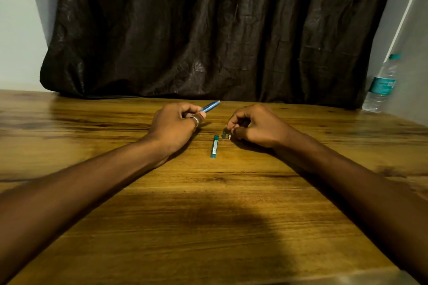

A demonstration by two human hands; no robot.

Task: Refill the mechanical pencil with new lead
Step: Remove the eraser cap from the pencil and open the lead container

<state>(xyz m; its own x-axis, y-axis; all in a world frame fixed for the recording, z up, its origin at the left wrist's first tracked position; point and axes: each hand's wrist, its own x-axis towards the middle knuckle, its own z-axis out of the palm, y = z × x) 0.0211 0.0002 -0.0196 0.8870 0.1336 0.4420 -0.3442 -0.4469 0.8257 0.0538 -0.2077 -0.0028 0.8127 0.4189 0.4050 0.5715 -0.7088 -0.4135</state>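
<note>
My left hand point(177, 122) is closed around a blue mechanical pencil point(210, 106), whose free end points up and to the right above the wooden table point(208, 203). A slim teal lead case point(214, 146) lies flat on the table between my hands, pointing away from me. My right hand point(253, 126) rests on the table just right of the case, fingers curled with the fingertips pinched over a small dark piece point(225, 133) with a white bit beside it. What that piece is cannot be made out.
A dark curtain point(220, 30) hangs behind the table's far edge. A clear water bottle point(381, 85) with a teal label and cap stands at the far right corner by the wall. Both forearms lie across the near half of the table.
</note>
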